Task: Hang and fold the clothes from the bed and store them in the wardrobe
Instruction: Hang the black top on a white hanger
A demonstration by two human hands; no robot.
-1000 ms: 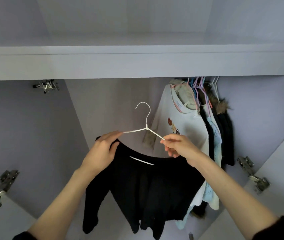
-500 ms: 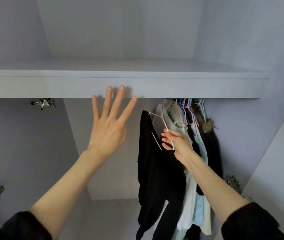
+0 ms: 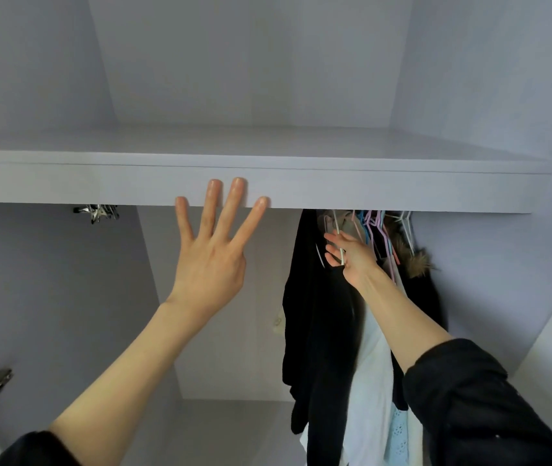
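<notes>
The black garment (image 3: 315,307), held spread on its white hanger (image 3: 341,247) in front of the wardrobe a second ago, is now hung edge-on under the shelf (image 3: 368,190), left of the other hung clothes (image 3: 382,381). The hanger is pinched by the right hand (image 3: 348,253), its grip closed on the wire. The left hand (image 3: 214,260) has been freed and is raised, fingers straight and spread, its grip open. Only release seems to be left.

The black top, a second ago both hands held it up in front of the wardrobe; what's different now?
The black top went right and up; it now hangs beside the other clothes, edge-on. The left hand let go and lies flat, fingers spread, against the shelf edge. The right hand still holds the white hanger. The other garments stayed put.
</notes>
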